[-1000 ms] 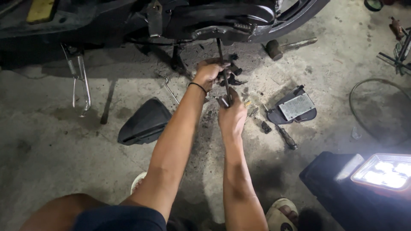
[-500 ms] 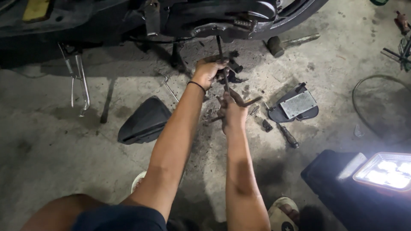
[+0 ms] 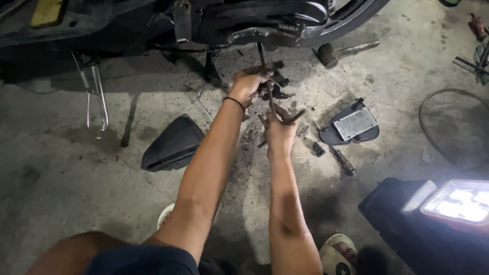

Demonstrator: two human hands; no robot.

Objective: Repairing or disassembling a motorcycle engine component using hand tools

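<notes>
Near the upper middle of the frame, a long thin dark metal rod tool [image 3: 266, 76] runs down from the underside of the black scooter engine casing [image 3: 265, 18] toward the stained concrete floor [image 3: 61, 168]. The left hand [image 3: 249, 81], a black band at its wrist, is clenched around the rod's upper part, close under the casing. The right hand [image 3: 279, 130] sits just below, at the middle of the frame, closed around the rod's lower end where a short cross handle sticks out to the right.

The rod looks stiff and slender, steel by its dull grey sheen, and grimy; it likely feels oily and could slip in a bare palm. It seems light enough for one hand, yet the firmest hold would be on the cross handle below, with a steadying grip high on the shaft.

Around the hands lie a black curved plastic cover [image 3: 173, 145] at left centre, a black panel carrying a grey metal plate [image 3: 354, 124] to the right, and a dark-handled screwdriver [image 3: 344, 162]. A wooden-handled mallet [image 3: 338, 52] lies at upper right, and a glaring work lamp [image 3: 461, 199] sits at lower right.
</notes>
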